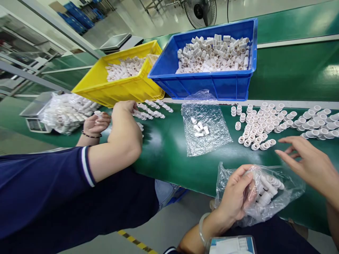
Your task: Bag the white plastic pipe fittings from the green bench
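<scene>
In my left hand (pixel 237 194) is a clear plastic bag (pixel 287 188), gripped by its side at the table's front edge. White pipe fittings (pixel 266 192) show through the film inside it. My right hand (pixel 304 160) hovers just above and right of the bag, fingers apart, with nothing in it. Beyond that hand stand rows of short white fittings (pixel 258 127), with longer stacked rows (pixel 319 121) to their right. Another clear bag (pixel 190 144) lies flat left of the rows, several small white fittings (pixel 200 127) on it.
A blue bin (pixel 198 84) and a yellow bin (pixel 116 92), both holding white fittings, stand along the back. On the left a co-worker's arm (pixel 119 137) reaches over more fittings (pixel 153 113). Behind that arm, a filled bag (pixel 69 111) rests on a scale (pixel 37 125).
</scene>
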A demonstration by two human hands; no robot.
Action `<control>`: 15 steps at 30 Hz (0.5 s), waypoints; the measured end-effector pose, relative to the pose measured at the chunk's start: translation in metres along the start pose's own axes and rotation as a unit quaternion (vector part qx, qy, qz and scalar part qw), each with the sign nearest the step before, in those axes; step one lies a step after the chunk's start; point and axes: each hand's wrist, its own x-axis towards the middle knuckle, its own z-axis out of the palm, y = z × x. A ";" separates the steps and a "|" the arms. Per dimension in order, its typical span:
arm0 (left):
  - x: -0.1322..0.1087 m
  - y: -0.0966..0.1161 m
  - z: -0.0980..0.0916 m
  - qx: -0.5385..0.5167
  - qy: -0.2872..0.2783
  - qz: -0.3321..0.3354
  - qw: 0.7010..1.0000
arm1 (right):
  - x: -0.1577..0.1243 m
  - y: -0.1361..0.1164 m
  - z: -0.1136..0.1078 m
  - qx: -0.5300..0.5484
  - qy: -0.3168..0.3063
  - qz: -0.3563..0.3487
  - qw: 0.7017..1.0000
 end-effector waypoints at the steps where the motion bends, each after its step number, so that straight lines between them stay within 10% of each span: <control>1: -0.001 0.000 0.000 -0.001 0.001 0.001 1.000 | 0.008 0.003 0.007 -0.038 0.004 -0.012 0.999; 8: -0.002 0.001 -0.001 -0.017 0.006 0.003 1.000 | 0.016 0.016 0.043 -0.100 -0.042 -0.060 0.992; 15: 0.000 0.003 -0.002 -0.007 0.010 0.004 1.000 | 0.000 0.013 0.012 0.054 0.028 0.024 0.998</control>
